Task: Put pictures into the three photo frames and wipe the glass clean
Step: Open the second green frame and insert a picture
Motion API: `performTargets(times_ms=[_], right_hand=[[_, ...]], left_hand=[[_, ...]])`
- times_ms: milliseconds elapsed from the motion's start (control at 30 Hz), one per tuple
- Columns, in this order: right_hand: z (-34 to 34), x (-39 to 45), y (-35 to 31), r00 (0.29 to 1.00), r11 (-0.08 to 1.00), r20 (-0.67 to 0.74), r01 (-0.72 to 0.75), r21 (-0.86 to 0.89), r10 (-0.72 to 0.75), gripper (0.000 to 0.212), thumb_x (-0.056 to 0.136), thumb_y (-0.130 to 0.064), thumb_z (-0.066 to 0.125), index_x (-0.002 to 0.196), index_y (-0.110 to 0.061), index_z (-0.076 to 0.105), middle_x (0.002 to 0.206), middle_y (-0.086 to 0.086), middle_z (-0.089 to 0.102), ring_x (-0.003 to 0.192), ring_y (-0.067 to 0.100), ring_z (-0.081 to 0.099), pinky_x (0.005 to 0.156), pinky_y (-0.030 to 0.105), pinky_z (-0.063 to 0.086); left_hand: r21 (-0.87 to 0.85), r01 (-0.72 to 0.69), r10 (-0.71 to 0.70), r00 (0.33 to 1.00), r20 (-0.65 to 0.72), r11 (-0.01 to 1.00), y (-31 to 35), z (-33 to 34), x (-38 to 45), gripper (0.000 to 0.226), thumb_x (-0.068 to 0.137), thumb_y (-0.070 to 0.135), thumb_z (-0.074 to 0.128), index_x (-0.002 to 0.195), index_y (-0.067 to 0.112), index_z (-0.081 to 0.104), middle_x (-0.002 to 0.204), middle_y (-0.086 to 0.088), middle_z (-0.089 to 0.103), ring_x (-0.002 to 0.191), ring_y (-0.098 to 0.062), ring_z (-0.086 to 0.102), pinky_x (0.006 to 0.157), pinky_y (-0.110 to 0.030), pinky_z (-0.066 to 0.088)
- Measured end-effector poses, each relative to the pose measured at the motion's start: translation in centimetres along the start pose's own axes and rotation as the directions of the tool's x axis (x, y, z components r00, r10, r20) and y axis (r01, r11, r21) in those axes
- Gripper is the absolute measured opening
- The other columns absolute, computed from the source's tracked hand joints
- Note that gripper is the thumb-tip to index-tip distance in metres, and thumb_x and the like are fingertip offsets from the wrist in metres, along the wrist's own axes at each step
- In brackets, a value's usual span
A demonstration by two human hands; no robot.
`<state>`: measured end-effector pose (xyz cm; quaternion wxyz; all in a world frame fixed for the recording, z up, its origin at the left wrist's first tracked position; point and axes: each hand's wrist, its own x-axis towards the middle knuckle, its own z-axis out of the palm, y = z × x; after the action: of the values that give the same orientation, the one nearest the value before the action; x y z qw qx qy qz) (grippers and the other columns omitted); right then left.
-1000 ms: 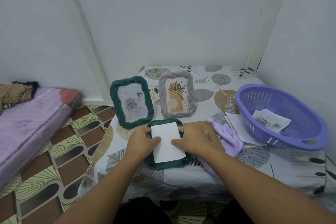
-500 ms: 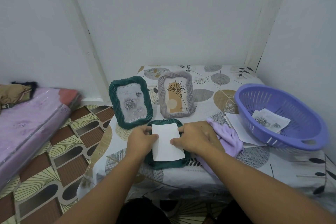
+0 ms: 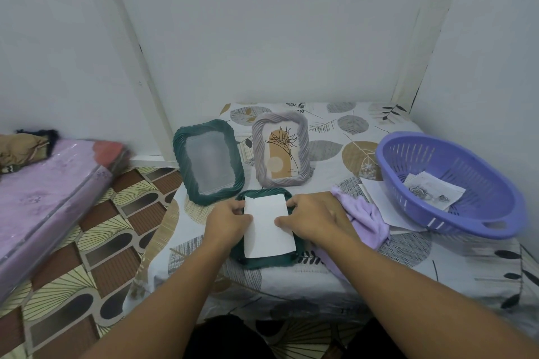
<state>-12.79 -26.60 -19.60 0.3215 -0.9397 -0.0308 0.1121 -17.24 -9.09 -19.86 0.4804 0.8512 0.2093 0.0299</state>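
A dark green photo frame (image 3: 264,259) lies flat and face down near the front edge of the table, with a white sheet of paper (image 3: 268,227), blank side up, lying on its back. The left hand (image 3: 226,220) holds the frame's left side, its thumb pressed onto the paper's left edge and its fingers curled over the frame's rim. The right hand (image 3: 309,220) does the same on the other side, thumb on the paper's right edge and fingers bent over the rim. Just behind stand two more frames, tilted back: a green ribbed frame (image 3: 208,162) on the left, whose picture is blurred, and a grey-lilac ribbed frame (image 3: 281,148) on the right showing a line-drawn flower on a tan arch. A lilac cloth (image 3: 366,218) lies crumpled just right of the right hand, touching the wrist. Beyond it, white sheets (image 3: 385,204) lie partly under a purple plastic colander basket (image 3: 449,183), which holds a printed picture (image 3: 431,189) of grey roses. Everything rests on a leaf-patterned tablecloth (image 3: 350,131). On the left, across the patterned floor (image 3: 96,242), lies a pink mattress (image 3: 43,198).
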Motion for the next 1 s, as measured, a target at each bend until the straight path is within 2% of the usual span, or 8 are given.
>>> performTargets(times_ms=[133,267,367,500,567,700,900,1000], right_hand=[[-0.2,-0.1,0.1,1.000,1.000,0.019,0.002,-0.027,-0.001,0.028,0.074,-0.044,0.075,0.095,-0.035,0.059,0.090,-0.013,0.069,0.099,0.016,0.065,0.097,0.042,0.049],[-0.2,-0.1,0.0,1.000,0.999,0.003,-0.013,-0.030,0.013,0.047,0.077,-0.047,0.075,0.119,-0.032,0.061,0.099,-0.013,0.066,0.105,0.015,0.062,0.101,0.042,0.044],[0.0,0.0,0.1,1.000,0.999,0.002,-0.010,-0.051,0.010,0.049,0.079,-0.047,0.074,0.122,-0.031,0.059,0.102,-0.012,0.067,0.105,0.015,0.061,0.102,0.043,0.042],[0.4,-0.2,0.3,1.000,0.996,-0.020,0.022,-0.083,-0.024,0.052,0.083,-0.047,0.071,0.129,-0.031,0.053,0.109,-0.011,0.066,0.111,0.017,0.058,0.092,0.041,0.032],[0.5,-0.2,0.4,0.999,0.996,-0.017,0.044,-0.077,-0.046,0.056,0.084,-0.048,0.069,0.134,-0.031,0.050,0.113,-0.009,0.067,0.114,0.017,0.058,0.096,0.042,0.034],[0.3,-0.3,0.6,0.996,0.993,-0.007,0.092,-0.070,-0.092,0.057,0.084,-0.046,0.069,0.136,-0.033,0.047,0.110,-0.007,0.067,0.115,0.019,0.058,0.102,0.050,0.039],[0.3,-0.4,0.7,0.989,0.983,-0.017,0.147,-0.112,-0.149,0.053,0.086,-0.050,0.067,0.137,-0.041,0.053,0.119,-0.009,0.065,0.119,0.016,0.055,0.101,0.047,0.033],[-0.6,-0.3,0.9,0.981,0.975,0.089,0.185,-0.124,-0.175,0.063,0.079,-0.063,0.069,0.136,-0.039,0.058,0.111,-0.011,0.062,0.115,0.015,0.057,0.100,0.045,0.039]], left_hand=[[-0.002,-0.014,0.014,0.999,0.050,1.000,0.0,-0.1,-0.1,0.036,0.092,0.009,0.067,0.125,0.022,0.071,0.096,-0.005,0.068,0.096,-0.027,0.064,0.088,-0.043,0.054],[-0.090,0.045,-0.040,0.997,0.059,0.995,-0.3,-0.3,0.3,0.040,0.093,0.003,0.065,0.129,0.020,0.068,0.093,0.004,0.065,0.088,-0.016,0.060,0.080,-0.033,0.049],[0.063,-0.043,0.040,0.998,0.044,0.997,-0.3,-0.3,0.3,0.041,0.092,0.007,0.067,0.131,0.020,0.067,0.084,0.000,0.061,0.080,-0.016,0.057,0.072,-0.030,0.045],[0.240,-0.176,0.176,0.984,0.018,0.955,-0.4,-0.2,-0.2,0.036,0.089,0.011,0.068,0.124,0.015,0.069,0.082,-0.013,0.062,0.080,-0.029,0.059,0.068,-0.034,0.046],[0.237,-0.200,0.206,0.979,0.001,0.951,-0.5,-0.3,-0.3,0.039,0.089,0.021,0.073,0.126,0.014,0.067,0.084,-0.009,0.063,0.083,-0.027,0.061,0.071,-0.037,0.049],[0.194,-0.230,0.207,0.969,0.131,0.954,-0.7,-1.5,-0.4,0.061,0.079,0.035,0.084,0.135,0.025,0.062,0.095,0.006,0.059,0.086,-0.009,0.056,0.071,-0.021,0.045],[0.321,-0.296,0.242,0.950,0.197,0.900,-0.8,-1.9,0.0,0.044,0.080,0.036,0.084,0.121,0.026,0.074,0.100,0.008,0.061,0.083,-0.003,0.055,0.063,-0.012,0.036],[0.318,-0.300,0.254,0.951,0.176,0.899,-1.1,-1.7,0.3,0.041,0.080,0.036,0.083,0.119,0.026,0.075,0.101,0.006,0.064,0.084,-0.005,0.056,0.062,-0.013,0.036]])
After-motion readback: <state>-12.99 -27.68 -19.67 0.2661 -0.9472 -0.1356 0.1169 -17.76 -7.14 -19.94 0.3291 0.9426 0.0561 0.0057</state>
